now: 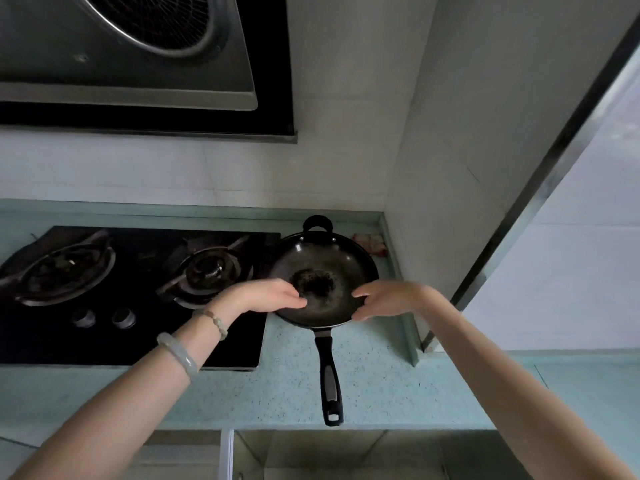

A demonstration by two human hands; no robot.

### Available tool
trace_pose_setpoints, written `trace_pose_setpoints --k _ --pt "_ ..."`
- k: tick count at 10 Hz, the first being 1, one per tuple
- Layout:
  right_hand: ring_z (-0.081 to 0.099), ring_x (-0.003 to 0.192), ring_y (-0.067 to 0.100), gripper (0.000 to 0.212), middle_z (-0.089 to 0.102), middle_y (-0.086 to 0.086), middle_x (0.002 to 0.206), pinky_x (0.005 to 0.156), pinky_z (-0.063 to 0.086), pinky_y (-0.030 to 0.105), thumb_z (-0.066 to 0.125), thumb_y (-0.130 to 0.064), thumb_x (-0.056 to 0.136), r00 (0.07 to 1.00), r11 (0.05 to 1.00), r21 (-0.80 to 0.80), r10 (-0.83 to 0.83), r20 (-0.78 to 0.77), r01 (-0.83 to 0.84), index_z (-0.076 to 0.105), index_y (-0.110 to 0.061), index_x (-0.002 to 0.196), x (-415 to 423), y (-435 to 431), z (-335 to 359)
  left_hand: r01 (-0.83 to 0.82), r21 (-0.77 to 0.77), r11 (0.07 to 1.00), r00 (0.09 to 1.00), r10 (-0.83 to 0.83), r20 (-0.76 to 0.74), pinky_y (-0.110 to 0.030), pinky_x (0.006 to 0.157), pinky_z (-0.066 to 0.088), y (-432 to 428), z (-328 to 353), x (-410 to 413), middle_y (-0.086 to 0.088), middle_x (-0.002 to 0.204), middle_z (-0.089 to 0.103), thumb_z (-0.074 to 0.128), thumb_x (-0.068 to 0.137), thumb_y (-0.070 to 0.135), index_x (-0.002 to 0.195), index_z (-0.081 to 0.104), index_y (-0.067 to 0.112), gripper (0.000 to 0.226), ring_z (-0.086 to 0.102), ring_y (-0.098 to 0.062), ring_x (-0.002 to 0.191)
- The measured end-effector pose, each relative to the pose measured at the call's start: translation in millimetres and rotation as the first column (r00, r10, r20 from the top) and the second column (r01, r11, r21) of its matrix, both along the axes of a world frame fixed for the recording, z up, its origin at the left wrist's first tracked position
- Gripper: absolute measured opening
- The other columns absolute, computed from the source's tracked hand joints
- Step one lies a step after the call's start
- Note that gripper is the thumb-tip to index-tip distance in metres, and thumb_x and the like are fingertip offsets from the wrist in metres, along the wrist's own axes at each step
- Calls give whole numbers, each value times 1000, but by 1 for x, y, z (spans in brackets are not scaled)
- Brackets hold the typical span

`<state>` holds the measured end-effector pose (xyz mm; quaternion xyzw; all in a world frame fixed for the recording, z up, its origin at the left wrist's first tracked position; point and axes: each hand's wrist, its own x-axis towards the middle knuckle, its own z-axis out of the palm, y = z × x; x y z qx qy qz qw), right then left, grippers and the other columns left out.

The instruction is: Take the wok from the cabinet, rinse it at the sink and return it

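Wok (323,282) sat on the tabletop (363,382), neither hand's fingers gripping it; whether rinsing was done couldn't be told.

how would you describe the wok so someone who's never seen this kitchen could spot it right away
Start at the black two-burner gas hob set into the pale green countertop. Just right of the hob, toward the wall corner, sits the wok, with the left hand and right hand at its near rim. It is the only loose pan: round and black, with a long black handle pointing toward the person and a small loop handle on the far side.
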<state>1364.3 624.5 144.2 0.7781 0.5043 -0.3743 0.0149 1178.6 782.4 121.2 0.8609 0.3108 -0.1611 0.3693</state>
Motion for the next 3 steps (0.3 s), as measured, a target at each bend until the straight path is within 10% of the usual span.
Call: trace_pose_setpoints --k 2,3 --pt "57 112 22 70 52 9 135 89 53 35 66 -19 88 926 812 468 -221 -306 349 28 -29 147 16 -11 131 -98 118 988 894 36 446 -20 100 41 16 118 -13 0 139 51 62 88 38 141 41 22 59 55 -6 115" --pt "58 110 20 82 48 13 136 90 51 31 72 -6 80 931 511 782 -126 -343 357 28 -25 147 10 -39 169 -126 -13 992 580 84 811 -18 97 44 -2 156 -33 7 138 52 73 78 35 142 36 31 74 56 1 117"
